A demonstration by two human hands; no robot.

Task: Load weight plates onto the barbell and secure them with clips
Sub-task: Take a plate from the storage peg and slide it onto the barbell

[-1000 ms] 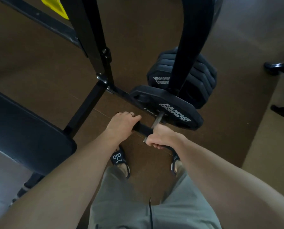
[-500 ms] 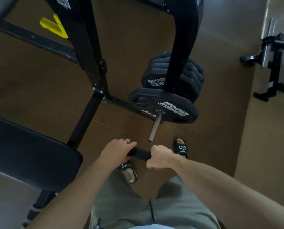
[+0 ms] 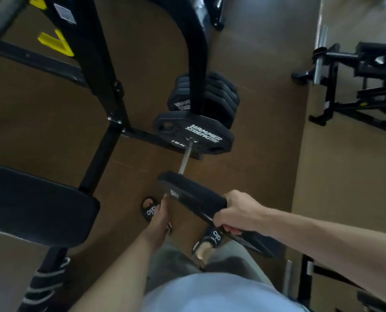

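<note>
Nearest, the right hand [image 3: 237, 213] grips the black weight plate [image 3: 194, 198] by its rim; the left hand [image 3: 161, 218] supports its underside, finger posture unclear. To load cleanly, level the plate and line its hole with the bar end [image 3: 183, 168] just beyond, then slide toward the mounted plate [image 3: 201, 136].

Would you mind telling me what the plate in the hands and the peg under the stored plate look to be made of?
Held plate: matte black, likely a rubber or urethane coating; its dull face shows no glare.
Peg: bare metal, probably polished steel, silvery and glinting.
Stored plate: the same matte black look, with white lettering.
</note>
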